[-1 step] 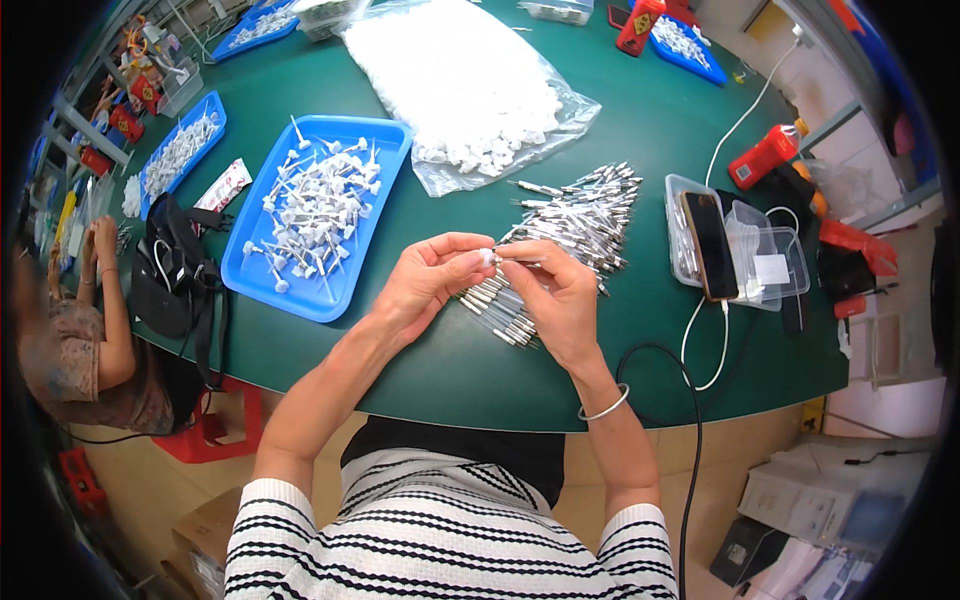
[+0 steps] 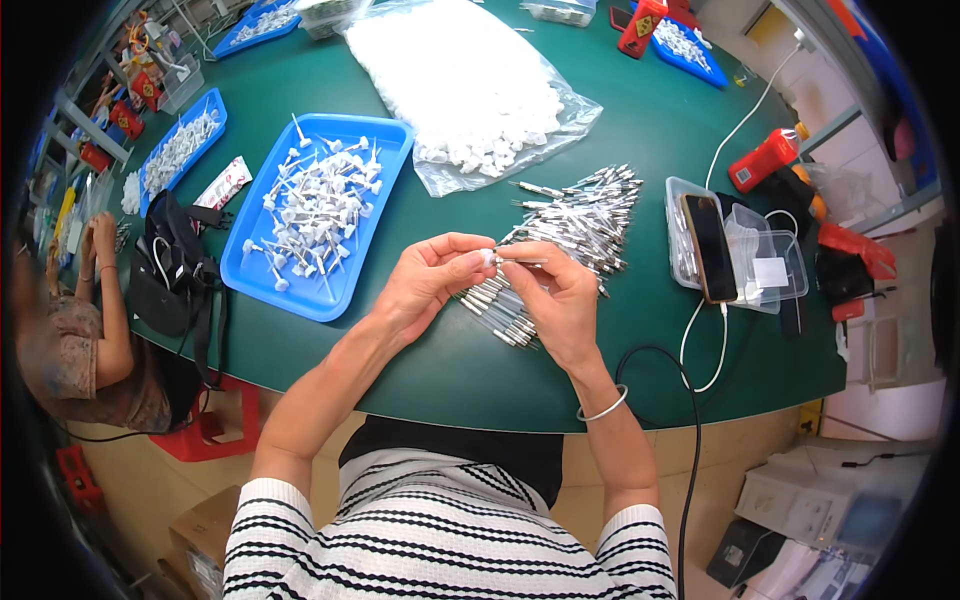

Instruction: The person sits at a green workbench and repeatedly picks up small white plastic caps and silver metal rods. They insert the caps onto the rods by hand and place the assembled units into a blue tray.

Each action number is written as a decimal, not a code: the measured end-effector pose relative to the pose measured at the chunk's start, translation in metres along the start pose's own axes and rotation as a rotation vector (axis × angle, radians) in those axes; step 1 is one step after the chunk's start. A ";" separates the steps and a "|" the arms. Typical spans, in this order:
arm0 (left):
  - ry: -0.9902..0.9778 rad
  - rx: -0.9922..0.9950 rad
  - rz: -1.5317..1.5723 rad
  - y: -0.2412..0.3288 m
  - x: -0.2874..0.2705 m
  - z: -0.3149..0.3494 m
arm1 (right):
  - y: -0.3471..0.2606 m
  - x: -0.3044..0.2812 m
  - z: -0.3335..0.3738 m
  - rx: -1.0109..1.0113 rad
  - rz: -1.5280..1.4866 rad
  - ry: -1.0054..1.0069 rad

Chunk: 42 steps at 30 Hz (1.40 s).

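My left hand (image 2: 430, 280) and right hand (image 2: 558, 300) meet fingertip to fingertip above the table (image 2: 420, 385), the left pinching a small white cap (image 2: 488, 257), the right clamped on a thin rod (image 2: 522, 262) that points at it. I judge I am fitting cap and rod together; my fingers hide the joint, so I cannot tell whether it is seated. The next move seems to call for a firm pinch and a straight line between the two.

Just beyond and partly under my hands lies a loose pile of metal-ended rods (image 2: 585, 215), close enough to snag my fingers. To its left, a blue tray (image 2: 386, 190) holds a heap of capped pieces (image 2: 320, 205); toward the far edge lies a clear bag of white caps (image 2: 470, 90).

Near the table's right edge, a phone (image 2: 707, 245) leans on clear plastic boxes (image 2: 790, 262), its white cable (image 2: 725, 350) looping toward me. A black bag (image 2: 165, 275) sits by the left edge, well out of my way.
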<state>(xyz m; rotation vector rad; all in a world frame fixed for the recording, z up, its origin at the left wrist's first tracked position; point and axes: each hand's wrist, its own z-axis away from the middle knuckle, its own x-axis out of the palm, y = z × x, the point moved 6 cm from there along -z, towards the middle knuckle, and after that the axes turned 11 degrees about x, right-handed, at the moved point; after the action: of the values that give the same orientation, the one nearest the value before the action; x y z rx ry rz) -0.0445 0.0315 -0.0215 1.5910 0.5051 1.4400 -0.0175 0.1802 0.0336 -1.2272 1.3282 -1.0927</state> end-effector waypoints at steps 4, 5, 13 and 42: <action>0.002 0.030 -0.019 0.002 -0.003 0.001 | 0.007 0.003 -0.001 0.001 -0.037 -0.024; 0.000 0.039 -0.023 0.003 -0.003 0.000 | 0.007 0.003 -0.002 0.005 -0.052 -0.051; -0.047 0.210 -0.113 0.016 0.009 0.004 | 0.004 -0.005 -0.001 0.212 0.039 -0.098; -0.042 0.316 -0.300 0.014 0.015 0.009 | -0.004 -0.003 0.002 -0.015 0.341 -0.117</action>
<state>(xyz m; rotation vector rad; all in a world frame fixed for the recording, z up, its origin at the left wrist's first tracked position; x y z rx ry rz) -0.0369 0.0327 -0.0007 1.6985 0.9413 1.1382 -0.0151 0.1831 0.0373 -1.0121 1.3945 -0.7591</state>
